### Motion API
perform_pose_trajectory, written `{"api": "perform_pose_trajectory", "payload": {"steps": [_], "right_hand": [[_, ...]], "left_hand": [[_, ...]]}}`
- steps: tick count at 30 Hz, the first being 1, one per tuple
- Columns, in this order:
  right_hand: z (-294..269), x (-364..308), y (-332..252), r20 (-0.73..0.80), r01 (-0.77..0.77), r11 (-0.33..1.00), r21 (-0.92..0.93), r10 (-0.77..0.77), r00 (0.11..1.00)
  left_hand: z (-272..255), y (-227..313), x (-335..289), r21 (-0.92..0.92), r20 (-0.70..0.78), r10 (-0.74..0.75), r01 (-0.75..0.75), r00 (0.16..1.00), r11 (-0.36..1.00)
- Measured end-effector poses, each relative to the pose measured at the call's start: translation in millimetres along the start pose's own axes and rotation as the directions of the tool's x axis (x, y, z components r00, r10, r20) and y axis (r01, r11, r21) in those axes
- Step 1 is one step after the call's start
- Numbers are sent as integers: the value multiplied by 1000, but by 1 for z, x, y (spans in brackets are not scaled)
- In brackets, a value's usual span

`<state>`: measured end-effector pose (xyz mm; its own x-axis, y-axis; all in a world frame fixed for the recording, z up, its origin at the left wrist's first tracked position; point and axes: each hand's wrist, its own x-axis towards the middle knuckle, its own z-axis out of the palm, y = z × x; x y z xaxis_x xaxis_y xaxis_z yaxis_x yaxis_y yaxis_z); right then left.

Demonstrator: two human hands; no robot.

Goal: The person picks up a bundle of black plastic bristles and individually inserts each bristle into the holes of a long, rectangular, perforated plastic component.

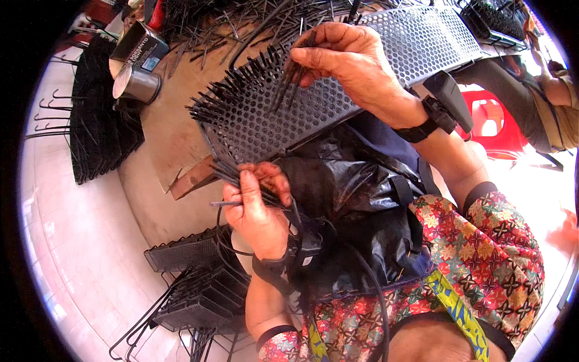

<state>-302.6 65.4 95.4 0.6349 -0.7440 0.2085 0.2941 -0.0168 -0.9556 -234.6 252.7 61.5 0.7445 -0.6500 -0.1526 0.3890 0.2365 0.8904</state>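
A long dark perforated metal tray lies slantwise in front of me, with rows of thin dark sticks standing in the holes along its far left part. My right hand is raised over the tray, thumb and fingers pinching several dark sticks that point downward. Nearer to me, my left hand is closed around a bundle of similar sticks, just off the tray's near left corner. Part of that bundle is hidden by the fingers. Black sheeting covers my lap.
Loose sticks are heaped on the brown work surface behind the tray. A metal cup and a black box stand at far left. Black racks rest at lower left. Another person's leg and a red stool are at right.
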Motion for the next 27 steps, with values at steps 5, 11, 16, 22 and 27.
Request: {"api": "perform_pose_trajectory", "payload": {"steps": [5, 11, 16, 22, 27], "right_hand": [[7, 19, 18, 15, 206, 972, -114, -205, 979], [15, 18, 26, 60, 349, 896, -273, -346, 936], [15, 17, 25, 136, 411, 830, -377, -389, 911], [8, 18, 15, 341, 473, 722, -505, -336, 878], [10, 21, 20, 370, 499, 717, -486, -349, 861]], "left_hand": [[-10, 3, 6, -79, -107, 6, -14, 994, 997], [-11, 0, 2, -94, -51, -32, 27, 998, 995], [-9, -1, 0, -99, -40, -34, 30, 999, 995], [-10, -4, 0, -86, -4, -45, 44, 999, 995], [-8, -4, -2, -88, -16, -34, 33, 999, 996]]}}
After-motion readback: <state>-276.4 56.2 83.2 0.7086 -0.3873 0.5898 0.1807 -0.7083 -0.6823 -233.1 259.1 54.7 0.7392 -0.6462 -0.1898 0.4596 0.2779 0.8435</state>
